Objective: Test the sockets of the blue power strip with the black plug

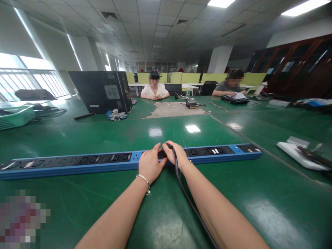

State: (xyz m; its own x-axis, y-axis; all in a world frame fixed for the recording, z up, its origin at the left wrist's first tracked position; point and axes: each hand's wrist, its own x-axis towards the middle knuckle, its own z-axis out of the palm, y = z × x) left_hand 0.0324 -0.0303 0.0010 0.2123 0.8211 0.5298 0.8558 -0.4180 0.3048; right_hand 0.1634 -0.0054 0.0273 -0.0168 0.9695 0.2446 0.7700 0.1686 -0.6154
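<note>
A long blue power strip (103,168) with black sockets lies across the green table. Around the middle of the strip, my left hand (151,164) grips it, thumb on the near side and fingers over the top. Right beside it, my right hand (175,153) is closed on the end of a black power cord (185,190), held down against the sockets. The cord's plug is mostly hidden by my fingers, so whether it sits in a socket cannot be seen. From there the cord runs down along my right forearm towards the bottom edge.
A black computer case (100,91) stands at the back left, with work gloves (116,114) before it. Further left is a green basket (17,117). A white device (298,155) lies at the right. Two people (155,90) sit across the table (90,204).
</note>
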